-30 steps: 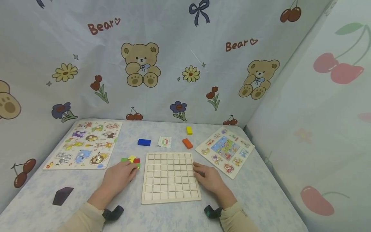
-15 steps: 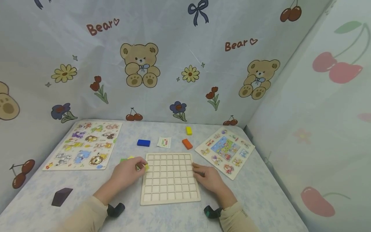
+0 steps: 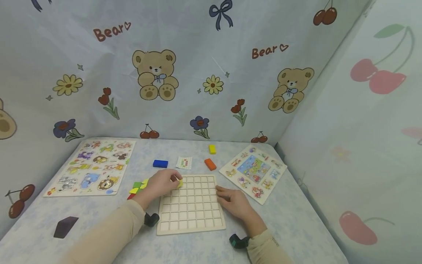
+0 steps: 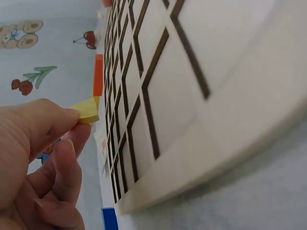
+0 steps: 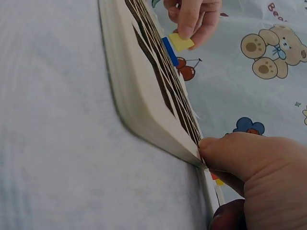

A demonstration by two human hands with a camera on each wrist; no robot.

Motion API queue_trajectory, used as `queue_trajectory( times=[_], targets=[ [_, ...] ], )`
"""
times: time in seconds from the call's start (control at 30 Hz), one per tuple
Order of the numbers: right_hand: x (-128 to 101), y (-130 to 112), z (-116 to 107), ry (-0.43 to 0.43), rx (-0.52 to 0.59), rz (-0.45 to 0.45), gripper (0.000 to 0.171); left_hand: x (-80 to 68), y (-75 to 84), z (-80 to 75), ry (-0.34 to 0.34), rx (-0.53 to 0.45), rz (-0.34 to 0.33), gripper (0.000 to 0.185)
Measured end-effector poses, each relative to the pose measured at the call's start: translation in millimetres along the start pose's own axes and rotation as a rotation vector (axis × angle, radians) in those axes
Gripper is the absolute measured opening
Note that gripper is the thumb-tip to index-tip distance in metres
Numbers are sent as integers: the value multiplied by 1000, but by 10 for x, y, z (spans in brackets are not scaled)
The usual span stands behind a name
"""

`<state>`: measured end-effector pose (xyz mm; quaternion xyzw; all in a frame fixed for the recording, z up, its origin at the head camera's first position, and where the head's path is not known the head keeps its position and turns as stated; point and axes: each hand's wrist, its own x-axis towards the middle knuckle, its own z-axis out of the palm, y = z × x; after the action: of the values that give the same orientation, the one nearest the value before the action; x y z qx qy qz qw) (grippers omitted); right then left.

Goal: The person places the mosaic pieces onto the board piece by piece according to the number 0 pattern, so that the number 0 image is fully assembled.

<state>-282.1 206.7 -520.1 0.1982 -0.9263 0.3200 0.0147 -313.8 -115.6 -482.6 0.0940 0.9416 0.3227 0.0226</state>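
My left hand (image 3: 161,184) pinches a small yellow square tile (image 4: 88,111) between thumb and forefinger, its other fingers curled. It hovers over the upper left part of a pale wooden grid board (image 3: 192,213), and the left wrist view shows the tile held apart from the surface. At the board's right edge, my right hand (image 3: 236,203) grips the rim, with its thumb (image 5: 225,148) on the edge; the other fingers are partly hidden. The board's cells that show hold no tiles. Left of the board lies a pile of green, yellow and red tiles (image 3: 136,185), partly behind my left forearm.
Behind the board lie a blue block (image 3: 160,164), a small printed card (image 3: 184,163), an orange block (image 3: 210,164) and a yellow block (image 3: 212,149). An animal puzzle board (image 3: 87,167) is at left, another picture puzzle (image 3: 253,174) at right. A dark flat piece (image 3: 65,227) lies front left.
My left hand has left the tile pile with a yellow tile and moved right, over the board's upper left. My right hand stays at the board's right edge.
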Motion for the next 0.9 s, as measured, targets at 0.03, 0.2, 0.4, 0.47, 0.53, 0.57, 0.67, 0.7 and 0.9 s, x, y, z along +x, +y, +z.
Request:
queue_trajectory(
  times=[0.03,0.2,0.4,0.47,0.53,0.57,0.67,0.7,0.9],
  targets=[
    [2,3,3,1,-1,0,30,19,5,20,-2,6,12,10],
    [3,15,17,6,9,1,30,70,11,116,-32,19,55,9],
    [1,3,19,14,26,-5,31,77,22,144,-21,72,63,11],
    [-1,2,20,16,26,-8,31,76,28,141,-25,75,56,13],
    [0,4,22,14,23,-9,31,76,31,141,-31,77,48,15],
    [1,5,23,11,21,-6,31,77,32,141,-33,82,45,16],
    [5,5,28,13,19,-4,31,78,41,142,-37,95,45,16],
    [5,3,29,14,18,-3,31,77,43,142,-36,101,48,16],
    [2,7,30,17,-8,-22,29,-12,3,79,2,65,29,28]
  ],
)
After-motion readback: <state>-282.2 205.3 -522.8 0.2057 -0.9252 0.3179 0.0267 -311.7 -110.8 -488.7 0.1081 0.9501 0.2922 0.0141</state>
